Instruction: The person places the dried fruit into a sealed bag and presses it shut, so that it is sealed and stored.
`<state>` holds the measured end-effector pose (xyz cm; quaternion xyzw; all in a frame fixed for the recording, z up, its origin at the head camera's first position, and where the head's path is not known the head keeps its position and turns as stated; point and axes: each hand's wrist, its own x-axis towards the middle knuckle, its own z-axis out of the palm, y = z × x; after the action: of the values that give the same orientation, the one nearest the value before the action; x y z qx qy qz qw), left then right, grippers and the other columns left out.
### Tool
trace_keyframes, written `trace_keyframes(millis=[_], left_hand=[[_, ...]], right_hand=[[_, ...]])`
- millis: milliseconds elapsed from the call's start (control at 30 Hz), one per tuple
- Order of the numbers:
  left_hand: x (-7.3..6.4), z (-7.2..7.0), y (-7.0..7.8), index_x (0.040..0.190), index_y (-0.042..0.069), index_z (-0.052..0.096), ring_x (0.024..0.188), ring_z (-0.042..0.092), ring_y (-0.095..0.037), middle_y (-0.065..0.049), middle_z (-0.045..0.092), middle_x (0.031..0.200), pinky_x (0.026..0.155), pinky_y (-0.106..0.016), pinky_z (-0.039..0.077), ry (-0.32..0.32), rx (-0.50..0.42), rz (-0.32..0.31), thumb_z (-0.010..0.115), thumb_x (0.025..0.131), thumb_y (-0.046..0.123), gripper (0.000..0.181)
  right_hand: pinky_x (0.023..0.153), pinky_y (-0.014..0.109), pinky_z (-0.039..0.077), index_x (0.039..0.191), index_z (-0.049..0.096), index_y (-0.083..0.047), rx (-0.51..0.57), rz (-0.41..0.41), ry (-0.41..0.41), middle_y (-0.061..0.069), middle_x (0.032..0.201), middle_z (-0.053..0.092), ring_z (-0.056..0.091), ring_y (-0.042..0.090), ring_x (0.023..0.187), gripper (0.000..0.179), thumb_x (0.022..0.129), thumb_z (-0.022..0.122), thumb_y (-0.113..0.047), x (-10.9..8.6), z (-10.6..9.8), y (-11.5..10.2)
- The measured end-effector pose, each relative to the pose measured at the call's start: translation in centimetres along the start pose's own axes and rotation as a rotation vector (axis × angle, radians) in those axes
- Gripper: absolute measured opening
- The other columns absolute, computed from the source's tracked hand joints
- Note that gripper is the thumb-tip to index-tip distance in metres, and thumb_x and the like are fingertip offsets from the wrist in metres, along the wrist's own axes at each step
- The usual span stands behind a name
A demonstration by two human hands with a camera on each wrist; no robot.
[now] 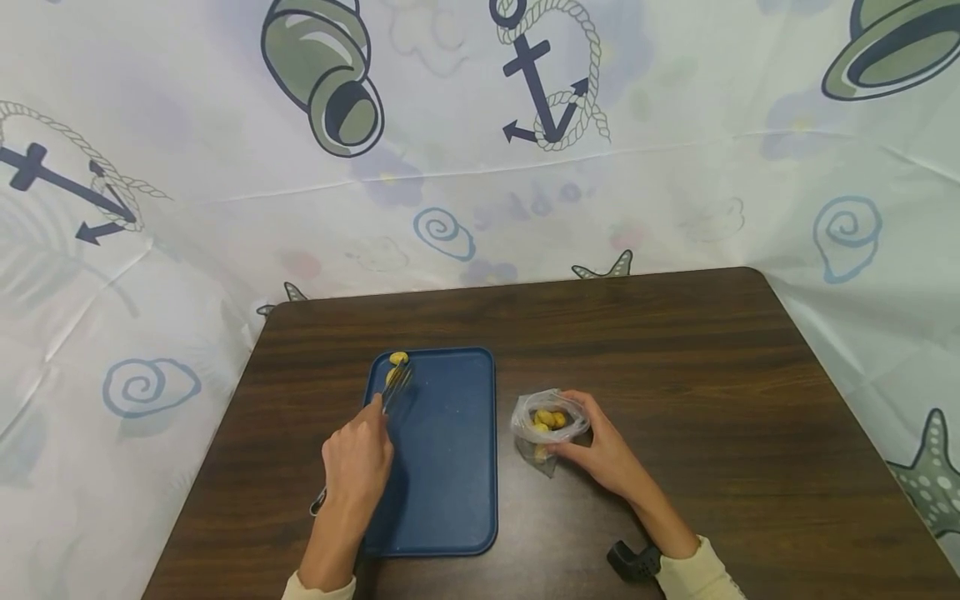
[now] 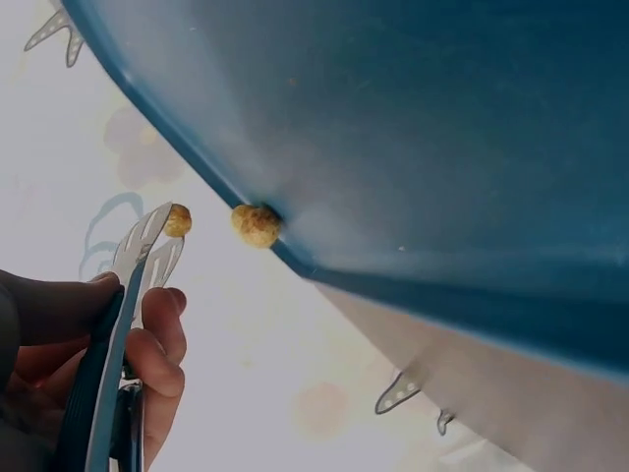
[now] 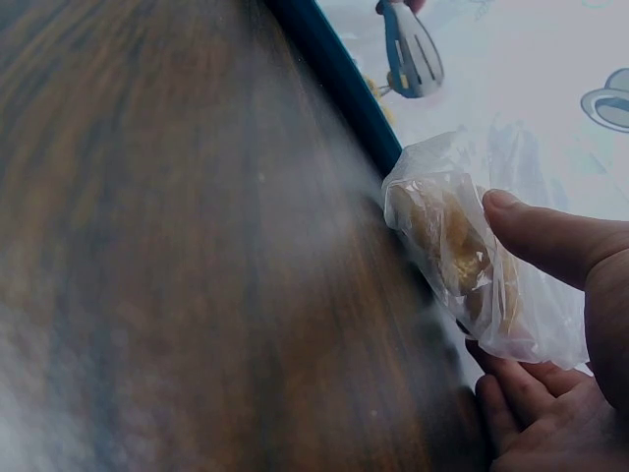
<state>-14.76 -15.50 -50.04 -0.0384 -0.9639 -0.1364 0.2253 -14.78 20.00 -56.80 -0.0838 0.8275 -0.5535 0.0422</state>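
My left hand (image 1: 358,458) grips slotted metal tongs (image 1: 397,385) over the far-left corner of a blue tray (image 1: 442,467). One small yellow-brown lumpy piece (image 2: 178,220) sits at the tongs' tips in the left wrist view. A second lumpy piece (image 2: 257,226) lies against the tray's raised rim. To the right of the tray, my right hand (image 1: 611,454) holds a clear plastic bag (image 3: 462,246) upright, with thumb and fingers on opposite sides. Its mouth gapes, and several similar yellow-brown pieces (image 1: 547,418) show inside.
The dark wood-grain table (image 1: 675,358) extends to both sides of the tray. A patterned cloth (image 1: 675,192) with anchors and shells hangs behind it and along the sides. A black device (image 1: 633,562) is strapped to the right wrist.
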Motion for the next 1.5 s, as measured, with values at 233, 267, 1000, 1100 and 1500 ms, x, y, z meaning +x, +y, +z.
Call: trace_keyframes(millis=[233, 267, 1000, 1100, 1500], left_hand=[[0.2, -0.3, 0.8, 0.121, -0.004, 0.072, 0.062, 0.069, -0.044, -0.026, 0.077, 0.097, 0.049, -0.056, 0.05, 0.101, -0.04, 0.046, 0.067, 0.092, 0.001, 0.03], [0.2, -0.4, 0.9, 0.121, -0.004, 0.072, 0.061, 0.069, -0.043, -0.026, 0.077, 0.097, 0.048, -0.055, 0.05, 0.11, -0.047, 0.049, 0.067, 0.093, 0.001, 0.03], [0.0, -0.7, 3.7, 0.121, -0.002, 0.074, 0.05, 0.06, -0.021, -0.02, 0.079, 0.091, 0.042, -0.035, 0.042, 0.248, -0.194, 0.166, 0.077, 0.088, 0.002, 0.033], [0.0, -0.9, 4.1, 0.121, -0.001, 0.075, 0.054, 0.064, -0.02, -0.019, 0.079, 0.091, 0.043, -0.035, 0.046, 0.24, -0.206, 0.187, 0.079, 0.087, 0.003, 0.035], [-0.6, -1.4, 5.0, 0.117, -0.001, 0.076, 0.055, 0.063, -0.013, -0.013, 0.078, 0.082, 0.046, -0.031, 0.048, 0.234, -0.241, 0.247, 0.081, 0.084, 0.001, 0.034]], right_hand=[[0.116, 0.073, 0.027, 0.148, 0.042, -0.023, -0.017, 0.018, 0.006, 0.012, 0.157, 0.046, 0.041, 0.039, 0.147, 0.077, 0.086, 0.086, -0.034, 0.0, -0.3, 0.0], [0.116, 0.073, 0.027, 0.148, 0.042, -0.023, -0.018, 0.02, 0.007, 0.012, 0.158, 0.045, 0.041, 0.039, 0.148, 0.077, 0.086, 0.086, -0.034, 0.0, -0.3, 0.0], [0.116, 0.071, 0.029, 0.148, 0.042, -0.026, -0.011, 0.011, 0.016, 0.011, 0.156, 0.047, 0.043, 0.038, 0.145, 0.078, 0.085, 0.087, -0.032, 0.0, -0.7, 0.0], [0.116, 0.071, 0.029, 0.147, 0.042, -0.026, -0.001, 0.012, 0.018, 0.01, 0.155, 0.048, 0.044, 0.037, 0.145, 0.077, 0.084, 0.087, -0.032, -0.1, -0.6, 0.0], [0.117, 0.069, 0.03, 0.146, 0.044, -0.027, 0.013, -0.013, 0.025, 0.009, 0.153, 0.051, 0.045, 0.036, 0.144, 0.075, 0.084, 0.087, -0.031, -0.2, -0.1, 0.1]])
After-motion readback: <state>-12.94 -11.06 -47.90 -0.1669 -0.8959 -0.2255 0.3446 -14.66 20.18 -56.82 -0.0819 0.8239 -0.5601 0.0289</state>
